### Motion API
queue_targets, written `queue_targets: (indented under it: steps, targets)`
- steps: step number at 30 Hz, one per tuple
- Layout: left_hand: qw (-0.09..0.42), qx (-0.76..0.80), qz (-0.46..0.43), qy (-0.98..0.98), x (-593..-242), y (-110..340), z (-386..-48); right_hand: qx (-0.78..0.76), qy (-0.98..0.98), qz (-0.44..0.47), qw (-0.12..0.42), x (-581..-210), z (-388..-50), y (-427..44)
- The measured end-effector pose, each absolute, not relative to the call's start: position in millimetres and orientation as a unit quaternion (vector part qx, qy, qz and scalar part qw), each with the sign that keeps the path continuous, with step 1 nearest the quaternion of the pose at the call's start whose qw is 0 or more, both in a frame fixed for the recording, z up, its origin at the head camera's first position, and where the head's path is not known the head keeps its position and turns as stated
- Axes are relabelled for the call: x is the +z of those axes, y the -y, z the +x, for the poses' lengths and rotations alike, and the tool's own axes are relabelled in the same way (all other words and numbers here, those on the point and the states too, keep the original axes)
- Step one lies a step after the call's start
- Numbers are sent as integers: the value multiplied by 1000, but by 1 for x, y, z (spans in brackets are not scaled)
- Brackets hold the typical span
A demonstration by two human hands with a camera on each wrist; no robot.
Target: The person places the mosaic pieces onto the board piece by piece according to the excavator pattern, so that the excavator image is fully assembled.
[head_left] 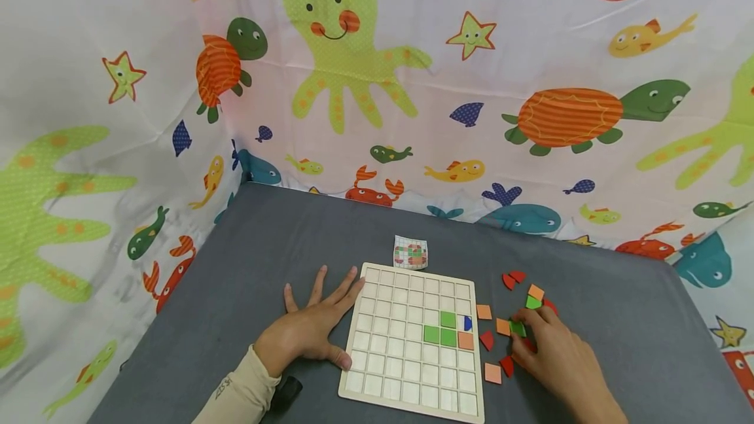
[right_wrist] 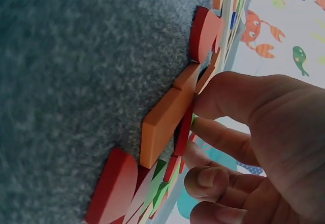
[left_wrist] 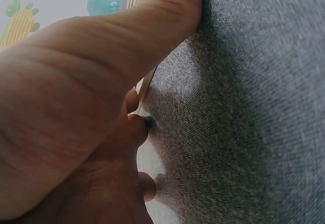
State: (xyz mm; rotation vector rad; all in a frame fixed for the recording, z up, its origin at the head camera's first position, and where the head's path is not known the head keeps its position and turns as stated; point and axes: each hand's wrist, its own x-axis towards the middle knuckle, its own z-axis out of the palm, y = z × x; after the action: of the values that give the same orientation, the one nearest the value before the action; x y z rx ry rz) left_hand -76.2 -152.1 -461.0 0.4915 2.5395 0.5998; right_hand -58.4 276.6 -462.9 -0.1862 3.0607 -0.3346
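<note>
A pale wooden grid board [head_left: 377, 388] lies on the table. In its cells sit green square tiles [head_left: 432, 334], an orange square [head_left: 465, 341] and a blue rounded piece [head_left: 468, 323]. My left hand [head_left: 318, 329] is spread flat beside the board, thumb and a fingertip at its left edge; the left wrist view shows the fingertips on the grey cloth. To the board's right, my right hand [head_left: 556, 352] pinches a green tile [head_left: 518, 329] between thumb and forefinger, among loose pieces. In the right wrist view, the hand largely hides that tile; orange tiles [right_wrist: 165, 127] lie close to the thumb.
Loose red quarter-round pieces [head_left: 486, 340] and orange squares [head_left: 493, 373] lie right of the board. A small printed pattern card [head_left: 410, 254] touches or nearly touches the board's far edge. A dark object [head_left: 287, 394] lies by the left sleeve. A sea-animal curtain [head_left: 377, 97] hangs behind the table.
</note>
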Motion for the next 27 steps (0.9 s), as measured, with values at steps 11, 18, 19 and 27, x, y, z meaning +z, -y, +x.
queue_targets:
  steps: [11, 18, 19, 27]
  targets:
    - [243, 217, 177, -929, -462, 151, -76, -98, -993, -52, 35, -465, -61, -275]
    - [245, 224, 186, -925, -464, 151, -79, -94, -994, -34, 38, -459, -63, -272]
    - [245, 224, 187, -925, -464, 152, -79, -91, -995, -35, 36, -458, -63, -271]
    - [250, 242, 191, -918, -470, 155, -81, -92, -994, -49, 24, -446, -63, -252]
